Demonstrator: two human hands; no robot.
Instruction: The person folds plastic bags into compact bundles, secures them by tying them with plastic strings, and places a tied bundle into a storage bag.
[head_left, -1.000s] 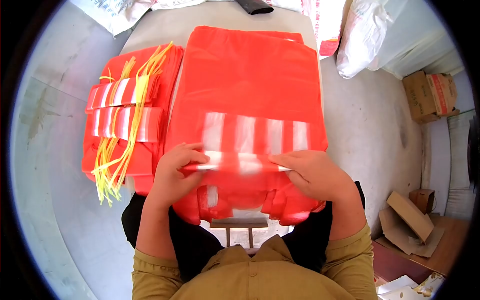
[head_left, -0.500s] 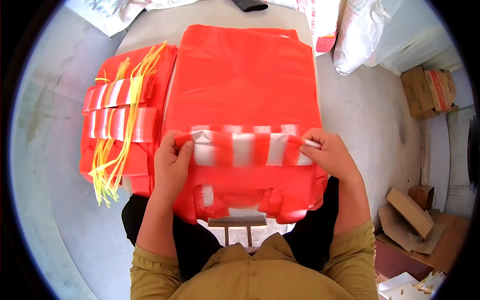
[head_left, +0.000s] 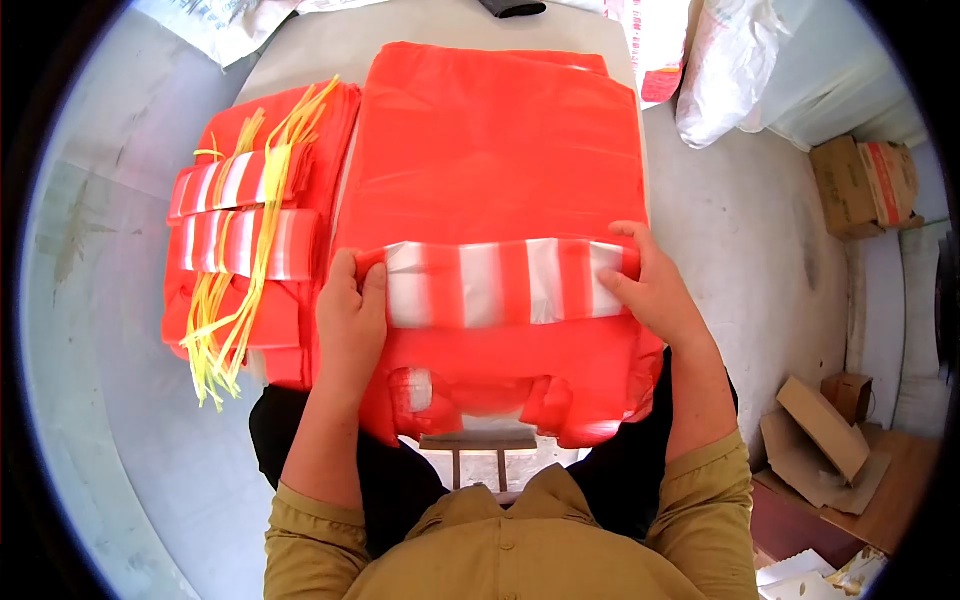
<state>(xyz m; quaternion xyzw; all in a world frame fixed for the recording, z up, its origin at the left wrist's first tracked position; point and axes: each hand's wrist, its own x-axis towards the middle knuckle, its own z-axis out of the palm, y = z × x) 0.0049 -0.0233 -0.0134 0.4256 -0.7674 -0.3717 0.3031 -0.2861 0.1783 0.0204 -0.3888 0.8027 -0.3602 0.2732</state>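
Note:
A folded red plastic bag (head_left: 498, 285) with white stripes lies crosswise over a large stack of flat red plastic bags (head_left: 495, 145). At its left end my left hand (head_left: 350, 315) pinches the fold between thumb and fingers. My right hand (head_left: 660, 295) holds the other end, its thumb on the striped face and a finger along the top edge; the remaining fingertips are partly hidden. Below the fold, crumpled bag handles (head_left: 545, 405) hang toward my lap.
To the left, folded striped bundles (head_left: 250, 243) and yellow strips (head_left: 270, 205) rest on another red stack (head_left: 225, 325). White sacks (head_left: 730, 70) stand at the back right. Cardboard boxes (head_left: 862, 188) and an opened carton (head_left: 820, 440) are on the right.
The folded bag now lies flatter and wider. My right hand has moved slightly up and right, its fingers less tightly bunched. My left hand keeps its end of the fold.

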